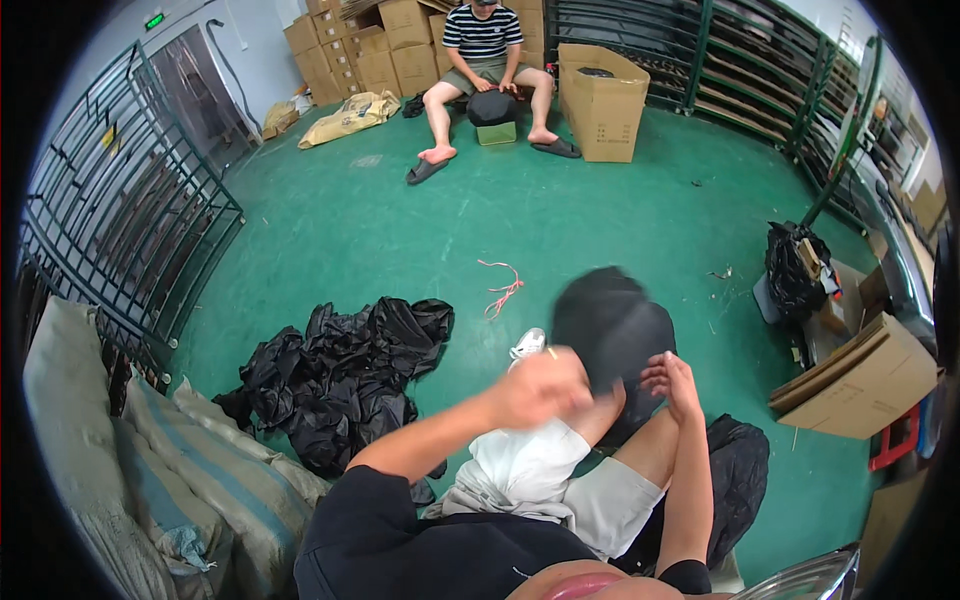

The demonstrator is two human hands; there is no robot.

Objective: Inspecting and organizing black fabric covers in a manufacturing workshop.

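Note:
Between my knees is a rounded black thing [615, 325], its upper part blurred; its kind is hard to make out. At its lower left edge, my left hand [545, 388] is smeared by motion, so its grip is unclear. My right hand [675, 385] is raised over my right leg by the black thing's right side, fingers curled a little and apart, with nothing visible in them. A heap of crumpled black plastic bags [345, 370] lies on the floor to my left. More black plastic [740, 480] lies beside my right thigh.
Pink string [503, 290] lies ahead on the green floor. Woven sacks [200, 460] lean at the left. Flattened cardboard [860, 380] and a bag-lined bin [795, 275] stand right. A person [485, 45] sits ahead beside a tall carton [600, 110], hands on another black rounded thing [492, 108].

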